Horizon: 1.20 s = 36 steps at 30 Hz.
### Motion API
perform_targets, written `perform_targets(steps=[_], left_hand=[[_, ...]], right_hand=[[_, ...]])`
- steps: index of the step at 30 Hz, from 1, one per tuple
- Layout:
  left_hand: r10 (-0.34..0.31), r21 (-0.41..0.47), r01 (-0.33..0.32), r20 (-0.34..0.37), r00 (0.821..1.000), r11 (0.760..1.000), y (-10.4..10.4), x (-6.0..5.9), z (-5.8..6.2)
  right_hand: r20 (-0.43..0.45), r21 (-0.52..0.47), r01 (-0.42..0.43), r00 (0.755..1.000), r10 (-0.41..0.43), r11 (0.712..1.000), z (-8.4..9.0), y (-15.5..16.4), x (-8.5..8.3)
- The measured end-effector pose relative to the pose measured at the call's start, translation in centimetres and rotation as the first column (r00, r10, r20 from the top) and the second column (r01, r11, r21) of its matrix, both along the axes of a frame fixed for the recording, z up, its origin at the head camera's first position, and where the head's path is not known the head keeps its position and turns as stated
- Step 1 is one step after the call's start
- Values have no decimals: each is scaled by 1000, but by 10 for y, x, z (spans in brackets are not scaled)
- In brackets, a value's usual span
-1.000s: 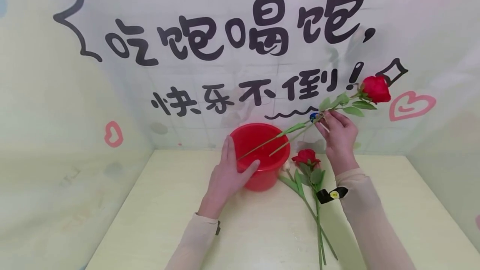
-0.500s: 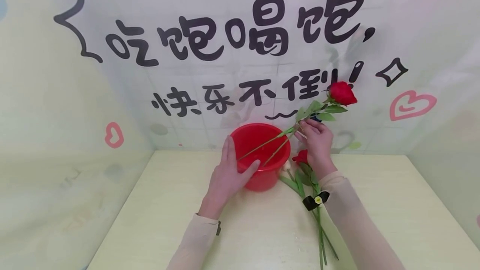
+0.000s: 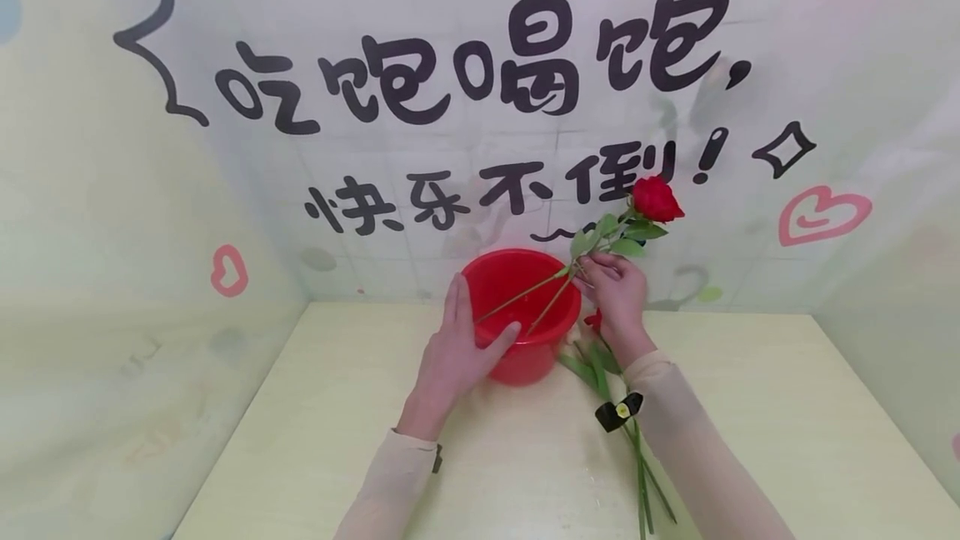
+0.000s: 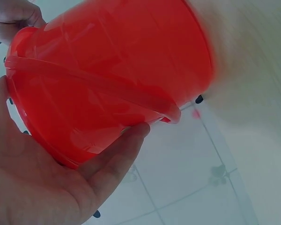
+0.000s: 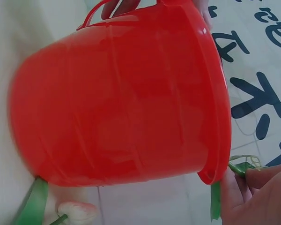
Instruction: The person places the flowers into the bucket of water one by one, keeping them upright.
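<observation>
The right hand [image 3: 615, 294], pinching the rose [image 3: 656, 198] by its stem, has lowered it so the stem ends dip inside the red bucket [image 3: 543, 361] near the desk's far edge, while the left hand [image 3: 457, 348] grips the bucket's side.
</observation>
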<state>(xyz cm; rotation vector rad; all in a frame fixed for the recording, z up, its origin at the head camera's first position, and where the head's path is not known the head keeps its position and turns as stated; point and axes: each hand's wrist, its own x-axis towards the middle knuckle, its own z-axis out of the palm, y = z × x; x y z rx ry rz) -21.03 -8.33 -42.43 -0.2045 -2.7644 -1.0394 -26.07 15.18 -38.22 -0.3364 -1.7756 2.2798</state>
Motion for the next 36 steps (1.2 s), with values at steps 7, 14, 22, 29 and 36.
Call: perform_targets(steps=[7,14,22,29,36], left_hand=[[2,0,-2,1,1000,1000,0,0,-1],[7,4,-8,6,1000,1000,0,3,-1],[1,9,-1,-3,1000,1000,1,1,0],[0,13,0,-3,1000,1000,0,2,0],[0,4,0,-12,1000,1000,2,2,0]], right_hand=[[47,88,-35,998,31,996,2,2,3],[61,74,-70,996,65,995,6,0,6],[77,63,-111,991,106,992,7,-1,4],[55,33,-122,991,120,992,5,0,4],[51,9,-136,989,136,991,5,3,3]])
